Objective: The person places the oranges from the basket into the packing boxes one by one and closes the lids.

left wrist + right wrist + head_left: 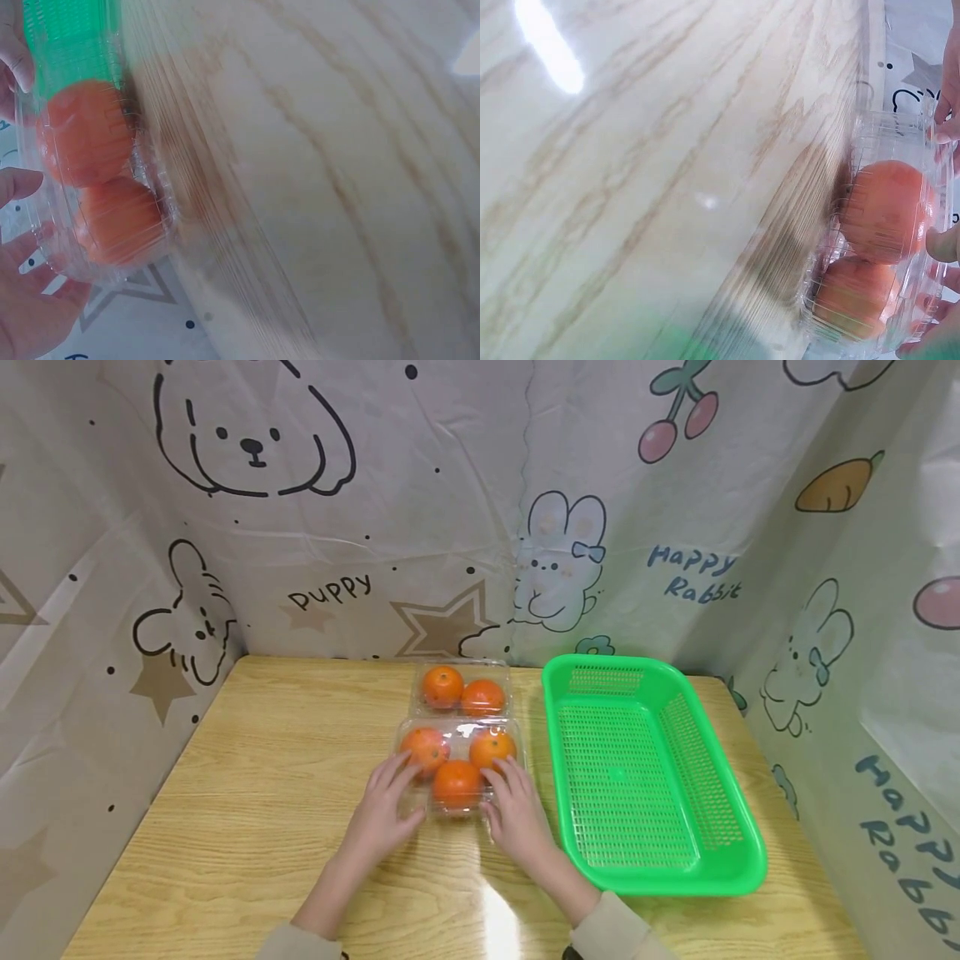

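Note:
A clear plastic fruit box (461, 727) lies on the table in the head view, with three oranges (457, 783) showing through it. My left hand (386, 810) is at its left side, fingers spread along the edge and the thumb near the front corner. On the opposite side my right hand (517, 818) has its fingertips at the edge of the plastic. Both wrist views show the box's ribbed wall (150, 187) and fingers close around its rim (930, 225). Directly behind it is another clear box (461, 667) with two oranges (442, 687) in it.
A green plastic basket (618, 881) with a mesh bottom stands on the wooden table (285, 760), just right of the boxes. Cloth walls (420, 510) printed with cartoon animals rise at the back and along both sides.

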A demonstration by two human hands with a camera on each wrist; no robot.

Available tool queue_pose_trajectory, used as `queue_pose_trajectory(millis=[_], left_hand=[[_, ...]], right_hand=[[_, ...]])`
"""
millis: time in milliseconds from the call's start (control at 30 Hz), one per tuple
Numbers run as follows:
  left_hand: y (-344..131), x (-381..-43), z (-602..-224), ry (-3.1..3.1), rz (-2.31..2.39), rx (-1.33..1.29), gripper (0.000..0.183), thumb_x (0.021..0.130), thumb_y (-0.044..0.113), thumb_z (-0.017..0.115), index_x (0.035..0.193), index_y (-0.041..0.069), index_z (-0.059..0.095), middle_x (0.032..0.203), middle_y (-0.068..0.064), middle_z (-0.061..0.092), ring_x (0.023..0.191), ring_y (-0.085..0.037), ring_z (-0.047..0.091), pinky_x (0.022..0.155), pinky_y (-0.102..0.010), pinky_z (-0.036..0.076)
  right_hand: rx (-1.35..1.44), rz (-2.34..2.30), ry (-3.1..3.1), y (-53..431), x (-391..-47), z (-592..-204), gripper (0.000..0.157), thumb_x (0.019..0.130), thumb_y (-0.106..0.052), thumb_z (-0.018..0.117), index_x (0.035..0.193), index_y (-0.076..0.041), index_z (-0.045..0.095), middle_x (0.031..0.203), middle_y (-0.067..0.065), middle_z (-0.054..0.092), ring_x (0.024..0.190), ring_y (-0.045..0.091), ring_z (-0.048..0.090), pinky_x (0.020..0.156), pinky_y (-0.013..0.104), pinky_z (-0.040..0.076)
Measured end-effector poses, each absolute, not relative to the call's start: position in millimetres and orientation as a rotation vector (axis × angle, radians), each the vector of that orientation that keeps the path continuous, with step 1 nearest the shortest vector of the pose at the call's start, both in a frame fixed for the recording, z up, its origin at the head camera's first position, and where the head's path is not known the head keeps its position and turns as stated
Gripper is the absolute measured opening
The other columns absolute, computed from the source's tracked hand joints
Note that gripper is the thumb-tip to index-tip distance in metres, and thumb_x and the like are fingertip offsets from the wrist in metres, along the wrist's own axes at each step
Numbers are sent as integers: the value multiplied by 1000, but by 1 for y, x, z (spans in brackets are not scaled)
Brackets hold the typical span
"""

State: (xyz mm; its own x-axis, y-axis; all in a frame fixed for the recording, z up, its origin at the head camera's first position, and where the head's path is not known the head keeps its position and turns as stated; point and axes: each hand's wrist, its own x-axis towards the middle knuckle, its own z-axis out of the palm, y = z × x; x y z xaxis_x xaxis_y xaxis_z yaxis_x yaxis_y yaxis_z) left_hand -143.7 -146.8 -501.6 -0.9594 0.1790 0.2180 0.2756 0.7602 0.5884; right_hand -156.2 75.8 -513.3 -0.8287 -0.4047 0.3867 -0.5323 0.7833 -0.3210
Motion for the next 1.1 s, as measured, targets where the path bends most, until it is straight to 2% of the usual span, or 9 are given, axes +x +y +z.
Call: queue_pose_trajectory(millis=[733,1100], left_hand=[[-147,-149,-504,-2809,-966,-351,62,71,15,69,129,6,49,143,-12,33,132,-36,24,95,-57,34],[-149,-148,-505,-2776,-971,-386,61,71,13,70,128,6,49,142,-13,33,131,-36,26,93,-57,36]], right_hand=[[702,643,-2698,73,-161,-514,44,81,-13,65,122,-4,51,131,17,43,129,36,32,104,49,26],[721,759,-2766,81,-150,-490,45,85,-15,61,127,-6,48,137,18,38,130,36,31,102,51,28]])
